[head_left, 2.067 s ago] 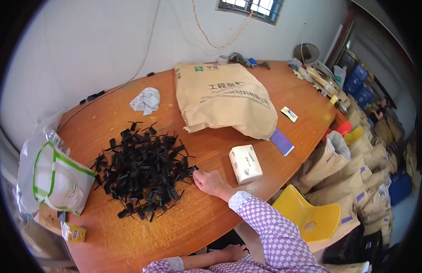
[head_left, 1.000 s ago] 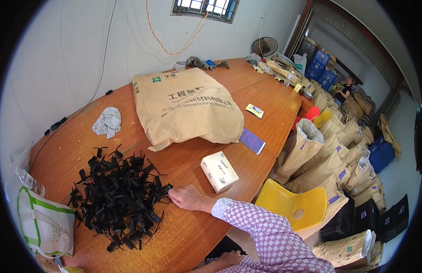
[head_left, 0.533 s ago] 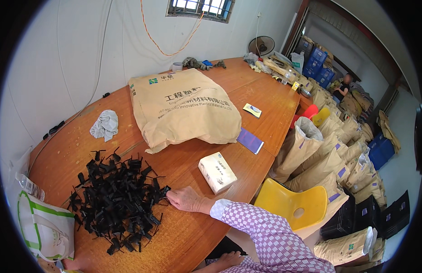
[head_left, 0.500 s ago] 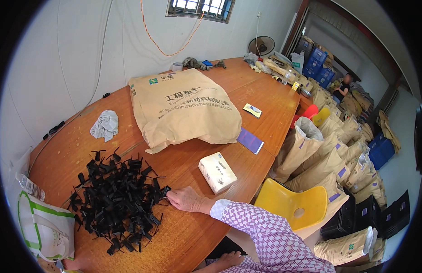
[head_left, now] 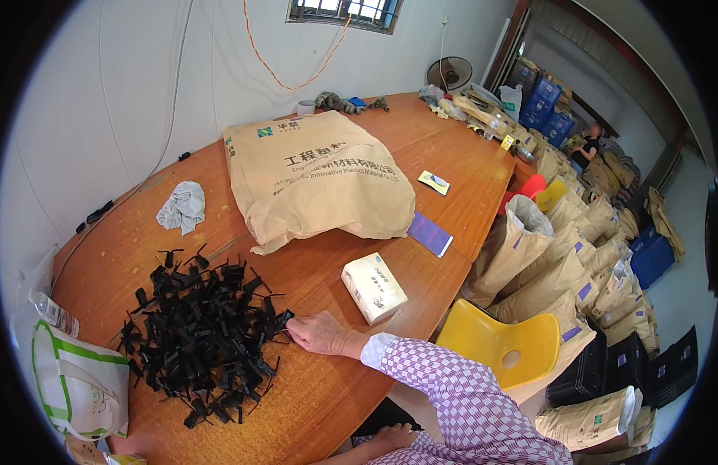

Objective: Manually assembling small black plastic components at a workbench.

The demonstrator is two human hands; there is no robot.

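A heap of black plastic parts (head_left: 200,341) with thin prongs lies on the wooden table (head_left: 312,411). My right hand (head_left: 318,333) is at the heap's right edge, its fingers closed on one small black plastic part (head_left: 284,318). The part's exact shape is hard to make out against the pile. Low in the picture, my left hand (head_left: 391,439) rests by my lap below the table edge. Its fingers are mostly hidden. A white tissue pack (head_left: 373,288) lies just beyond my right hand.
Behind stands a large brown paper sack (head_left: 320,186), with a crumpled white cloth (head_left: 181,207) to its left. A white-green bag (head_left: 87,387) is at the near left. On the right are a yellow chair (head_left: 498,345), several sacks (head_left: 556,263) and a seated person (head_left: 586,151).
The whole view has shifted slightly. My right hand stays at the heap's edge with the black part, and my left hand stays low by my lap.
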